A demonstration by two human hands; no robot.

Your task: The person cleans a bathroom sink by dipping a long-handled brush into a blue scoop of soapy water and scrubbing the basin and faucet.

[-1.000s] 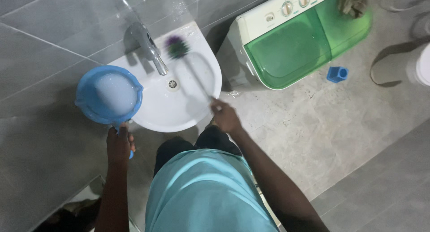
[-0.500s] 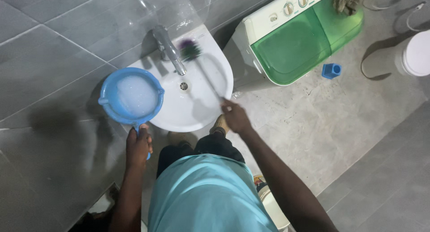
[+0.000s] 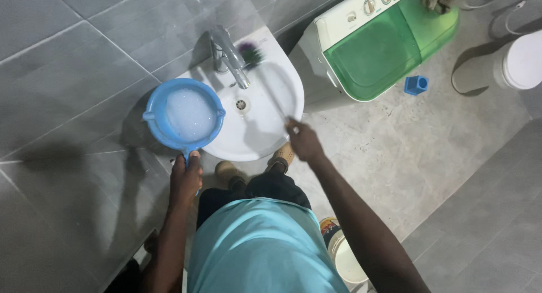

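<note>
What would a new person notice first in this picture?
The eye goes first to the blue scoop, full of foamy water, held by the left hand over the left edge of the white sink. Next, the right hand holds a long brush whose purple bristles are beside the tap.

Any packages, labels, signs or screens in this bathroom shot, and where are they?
No signs or screens.
Container with a colourful label: on the floor by the person's right arm, round, white opening, partly hidden.
Washing machine control panel: top edge, cream strip with round dials and small markings, above green lids.
</note>
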